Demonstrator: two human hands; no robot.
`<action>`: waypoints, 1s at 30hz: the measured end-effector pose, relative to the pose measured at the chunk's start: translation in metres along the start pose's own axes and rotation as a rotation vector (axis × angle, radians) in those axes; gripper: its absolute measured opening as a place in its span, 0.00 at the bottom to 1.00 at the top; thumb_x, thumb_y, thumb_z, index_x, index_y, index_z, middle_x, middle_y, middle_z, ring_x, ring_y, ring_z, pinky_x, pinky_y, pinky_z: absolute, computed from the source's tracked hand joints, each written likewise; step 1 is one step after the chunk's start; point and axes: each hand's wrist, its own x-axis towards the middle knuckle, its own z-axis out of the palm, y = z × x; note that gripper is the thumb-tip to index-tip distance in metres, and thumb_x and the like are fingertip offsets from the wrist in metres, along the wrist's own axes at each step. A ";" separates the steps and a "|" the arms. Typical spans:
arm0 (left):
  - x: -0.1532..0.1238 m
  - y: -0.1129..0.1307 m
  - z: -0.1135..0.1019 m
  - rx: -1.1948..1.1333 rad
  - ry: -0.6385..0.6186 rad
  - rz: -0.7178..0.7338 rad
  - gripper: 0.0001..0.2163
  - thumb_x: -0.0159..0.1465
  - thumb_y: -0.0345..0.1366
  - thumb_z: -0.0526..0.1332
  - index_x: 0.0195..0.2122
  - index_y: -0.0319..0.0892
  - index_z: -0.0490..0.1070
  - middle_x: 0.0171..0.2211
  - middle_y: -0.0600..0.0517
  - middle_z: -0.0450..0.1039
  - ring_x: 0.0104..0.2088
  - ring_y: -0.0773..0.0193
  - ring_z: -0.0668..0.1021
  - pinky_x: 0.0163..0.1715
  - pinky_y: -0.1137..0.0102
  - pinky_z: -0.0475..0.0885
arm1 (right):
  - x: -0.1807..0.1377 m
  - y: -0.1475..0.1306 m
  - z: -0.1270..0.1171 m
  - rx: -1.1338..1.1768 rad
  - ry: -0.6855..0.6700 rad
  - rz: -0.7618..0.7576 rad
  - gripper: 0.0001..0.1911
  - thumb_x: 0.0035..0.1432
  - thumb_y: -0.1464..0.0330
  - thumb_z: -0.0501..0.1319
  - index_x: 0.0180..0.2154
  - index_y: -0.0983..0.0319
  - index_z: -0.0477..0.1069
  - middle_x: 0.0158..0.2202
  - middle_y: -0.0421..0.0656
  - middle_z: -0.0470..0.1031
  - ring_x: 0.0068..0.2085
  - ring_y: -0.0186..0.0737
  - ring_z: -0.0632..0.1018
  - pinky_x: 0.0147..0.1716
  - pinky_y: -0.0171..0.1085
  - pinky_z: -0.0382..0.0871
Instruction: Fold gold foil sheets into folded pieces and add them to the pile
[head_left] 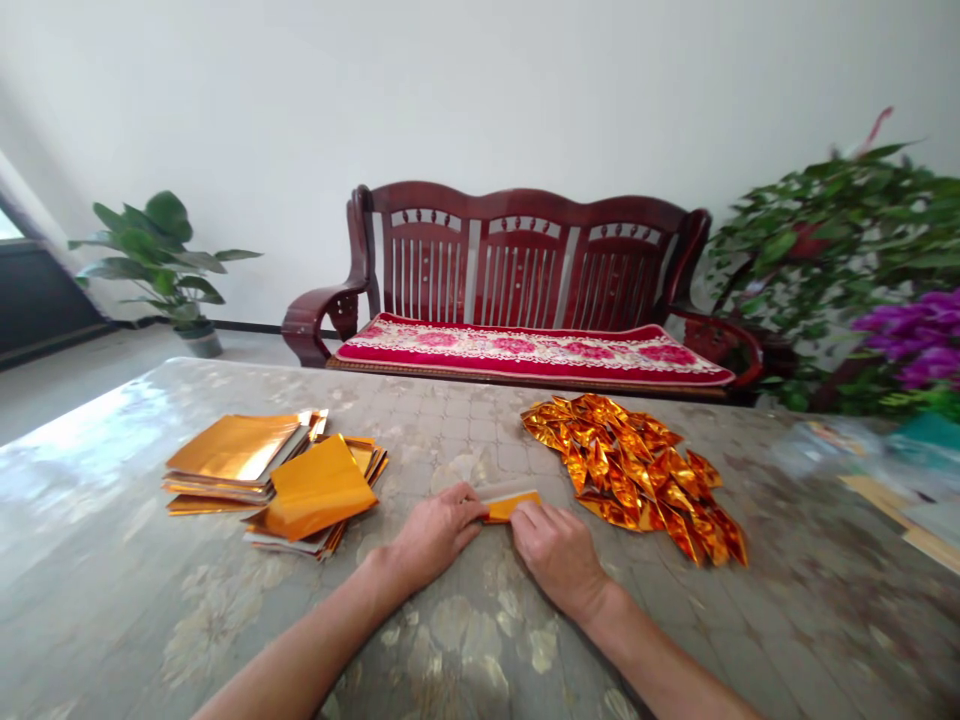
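Observation:
Between my two hands lies a partly folded sheet of gold foil paper (501, 510), with a pale grey strip of its back showing along the far side. My left hand (442, 530) grips its left end with closed fingers. The right end is pinched by my right hand (556, 550), fingers curled. Off to the left lie two stacks of flat foil sheets, one farther stack (232, 450) and one nearer stack (319, 490) whose top sheet sits askew. To the right is a heap of folded shiny foil pieces (630, 470), laid overlapping.
The table (450, 640) has a patterned, glossy cover. At its right edge are a clear plastic bag (832, 445) and some tan strips. Beyond the table stands a dark red wooden bench (517, 260). Plants (161, 260) stand at left and right.

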 end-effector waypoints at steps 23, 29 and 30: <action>0.007 0.002 -0.001 -0.164 0.244 -0.396 0.07 0.62 0.39 0.62 0.39 0.45 0.76 0.38 0.54 0.79 0.35 0.65 0.78 0.37 0.73 0.68 | 0.010 -0.008 -0.006 0.373 -0.098 0.197 0.07 0.64 0.71 0.59 0.32 0.59 0.73 0.34 0.40 0.74 0.39 0.41 0.73 0.39 0.39 0.62; 0.017 0.009 0.001 -0.019 0.134 -0.423 0.07 0.63 0.37 0.60 0.32 0.46 0.77 0.35 0.54 0.78 0.37 0.64 0.79 0.35 0.74 0.66 | 0.013 -0.010 -0.005 0.337 -0.109 0.234 0.07 0.64 0.68 0.61 0.31 0.59 0.71 0.34 0.40 0.73 0.39 0.42 0.73 0.38 0.40 0.62; 0.017 0.009 0.002 -0.018 0.131 -0.429 0.07 0.63 0.37 0.59 0.32 0.46 0.77 0.35 0.54 0.79 0.37 0.64 0.79 0.35 0.74 0.65 | 0.014 -0.010 -0.005 0.336 -0.111 0.241 0.07 0.63 0.67 0.61 0.31 0.59 0.70 0.34 0.40 0.73 0.39 0.42 0.73 0.37 0.40 0.62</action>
